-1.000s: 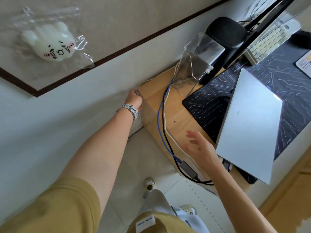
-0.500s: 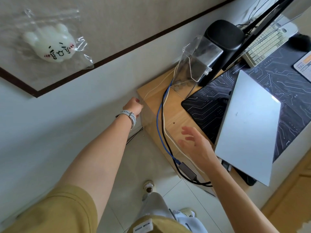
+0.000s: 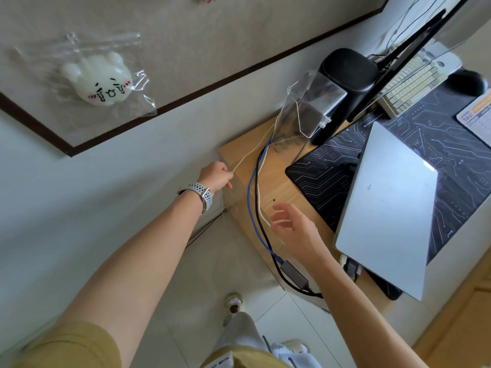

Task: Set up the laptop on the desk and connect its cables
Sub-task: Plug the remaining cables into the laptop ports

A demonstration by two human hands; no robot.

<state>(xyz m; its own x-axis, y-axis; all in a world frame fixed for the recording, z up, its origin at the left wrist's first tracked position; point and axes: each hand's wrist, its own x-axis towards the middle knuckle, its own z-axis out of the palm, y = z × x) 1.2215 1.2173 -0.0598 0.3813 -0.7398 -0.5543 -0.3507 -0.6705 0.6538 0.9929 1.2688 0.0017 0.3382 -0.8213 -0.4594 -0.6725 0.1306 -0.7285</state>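
A closed silver laptop (image 3: 385, 208) lies on a black circuit-pattern desk mat (image 3: 332, 176) on the wooden desk (image 3: 281, 189). My left hand (image 3: 216, 176) is closed on a thin white cable (image 3: 252, 148) at the desk's left edge, beside the wall. A blue cable (image 3: 251, 208) and a black cable (image 3: 258, 181) run along the desk's left side to a grey adapter (image 3: 295, 273) near the laptop's front corner. My right hand (image 3: 295, 229) hovers open over these cables, fingers spread, next to the white cable's lower run.
A clear acrylic box (image 3: 305, 110) and a black speaker (image 3: 348, 70) stand at the desk's back left. A monitor arm (image 3: 385, 65), a cream keyboard (image 3: 414, 83) and a black mouse (image 3: 465, 82) sit behind the laptop. A bagged white plush (image 3: 98, 81) hangs on the wall.
My left hand has drawn back from the desk corner, pulling the white cable out to the left. My right hand has moved up along the cables, staying open.
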